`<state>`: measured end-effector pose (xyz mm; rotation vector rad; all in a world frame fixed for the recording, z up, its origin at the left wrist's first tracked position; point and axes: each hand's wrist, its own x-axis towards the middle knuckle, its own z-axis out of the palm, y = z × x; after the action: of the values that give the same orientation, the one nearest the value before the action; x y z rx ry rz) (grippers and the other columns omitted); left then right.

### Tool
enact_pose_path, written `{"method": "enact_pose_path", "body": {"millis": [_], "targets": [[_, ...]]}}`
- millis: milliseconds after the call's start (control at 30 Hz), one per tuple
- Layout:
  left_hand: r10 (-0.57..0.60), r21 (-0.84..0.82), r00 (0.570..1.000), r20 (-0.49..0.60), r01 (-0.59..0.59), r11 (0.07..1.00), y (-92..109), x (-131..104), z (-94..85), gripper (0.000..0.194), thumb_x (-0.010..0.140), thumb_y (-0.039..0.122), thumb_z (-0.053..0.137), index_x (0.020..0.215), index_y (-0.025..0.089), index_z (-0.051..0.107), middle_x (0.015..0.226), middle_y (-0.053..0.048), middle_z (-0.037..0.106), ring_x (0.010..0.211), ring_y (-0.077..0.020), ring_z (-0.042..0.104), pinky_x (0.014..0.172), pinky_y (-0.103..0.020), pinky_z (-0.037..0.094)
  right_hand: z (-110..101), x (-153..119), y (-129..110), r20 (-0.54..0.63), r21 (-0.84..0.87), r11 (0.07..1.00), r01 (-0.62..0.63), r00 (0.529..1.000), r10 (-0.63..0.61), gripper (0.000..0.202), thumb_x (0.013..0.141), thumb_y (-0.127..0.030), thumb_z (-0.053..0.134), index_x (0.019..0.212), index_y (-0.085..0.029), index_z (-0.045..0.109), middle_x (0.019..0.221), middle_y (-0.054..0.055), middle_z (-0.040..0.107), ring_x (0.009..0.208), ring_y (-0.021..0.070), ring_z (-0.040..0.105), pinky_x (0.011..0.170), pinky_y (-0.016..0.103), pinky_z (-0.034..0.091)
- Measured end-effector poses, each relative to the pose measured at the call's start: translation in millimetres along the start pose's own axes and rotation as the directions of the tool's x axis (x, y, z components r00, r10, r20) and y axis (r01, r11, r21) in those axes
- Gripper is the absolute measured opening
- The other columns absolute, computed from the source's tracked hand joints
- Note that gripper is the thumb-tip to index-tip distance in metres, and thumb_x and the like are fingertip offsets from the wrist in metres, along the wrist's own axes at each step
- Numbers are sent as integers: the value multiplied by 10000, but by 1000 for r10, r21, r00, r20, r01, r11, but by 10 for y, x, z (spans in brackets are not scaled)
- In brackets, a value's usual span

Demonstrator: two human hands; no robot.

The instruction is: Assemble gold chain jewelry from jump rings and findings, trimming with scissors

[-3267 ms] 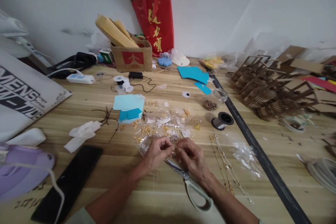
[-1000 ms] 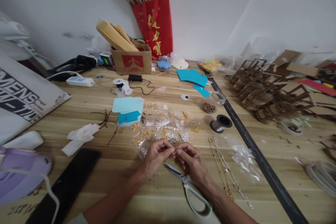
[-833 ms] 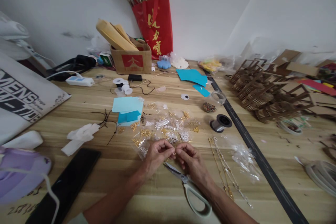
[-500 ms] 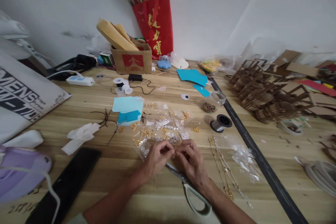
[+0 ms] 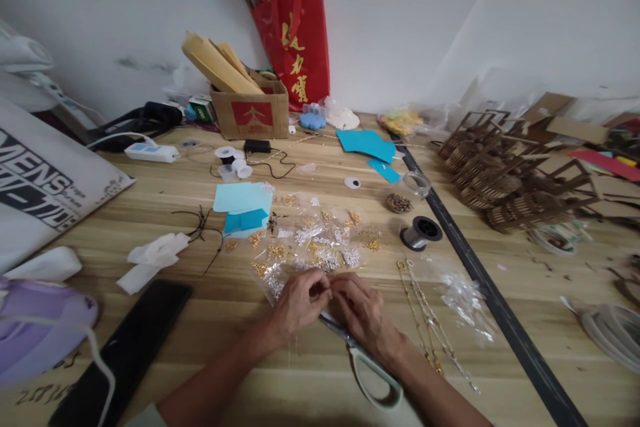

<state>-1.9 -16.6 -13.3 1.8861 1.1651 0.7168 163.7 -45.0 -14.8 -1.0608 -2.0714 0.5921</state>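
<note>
My left hand [image 5: 302, 300] and my right hand [image 5: 363, 310] meet fingertip to fingertip just in front of the small bags of findings. Both are closed in a pinch; whatever sits between the fingers is too small to make out. A pair of scissors [image 5: 374, 380] with pale green handles lies on the table, partly under my right hand. Clear bags with gold and silver jewellery findings [image 5: 320, 240] spread beyond my fingertips. Right of my right hand lie gold and silver chains [image 5: 425, 320], and behind them stands a spool of silver wire [image 5: 420, 233].
Turquoise paper pieces [image 5: 245, 203] lie left of the bags, with a black phone [image 5: 135, 340] nearer me. A jar of beads [image 5: 400, 202] is at the right, beside a black strip [image 5: 465, 247]. Brown wooden lattice pieces [image 5: 505, 180] stand further right. A cardboard box [image 5: 250, 113] is at the back.
My fingers have shifted slightly and curl closer together, the right fingers bending in more. The scissors, chains and bags have not moved on the table.
</note>
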Motion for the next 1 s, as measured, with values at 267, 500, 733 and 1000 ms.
{"method": "enact_pose_path", "body": {"millis": [267,500,733,1000], "targets": [[66,98,998,13,-67,993,-16,-25,17,127,781,100,504,681,177,511,663,7,551,638,-139,508,607,-237,375,14,33,-15,-69,225,960,-165,980,184,129,894,-214,523,805,-177,609,778,36,627,698,142,585,637,233,463],[134,164,991,20,-136,977,-53,-17,40,137,814,98,507,704,178,524,691,0,570,667,-144,530,637,-244,389,20,24,7,-70,234,948,-215,969,237,109,866,-174,540,774,-169,597,722,12,612,643,124,554,596,211,424],[130,165,991,11,-130,978,-34,-35,28,123,835,112,491,750,184,544,716,-1,584,675,-144,537,644,-246,403,17,17,24,-81,160,978,-137,985,151,115,885,-159,514,808,-182,596,760,20,610,675,130,562,639,219,452],[127,178,992,11,-127,976,-57,-34,27,129,831,112,487,751,185,556,748,-19,614,721,-162,567,682,-264,420,-13,19,17,-49,145,982,-125,990,133,119,898,-182,501,947,-199,608,862,50,653,748,160,616,694,252,493]]}}
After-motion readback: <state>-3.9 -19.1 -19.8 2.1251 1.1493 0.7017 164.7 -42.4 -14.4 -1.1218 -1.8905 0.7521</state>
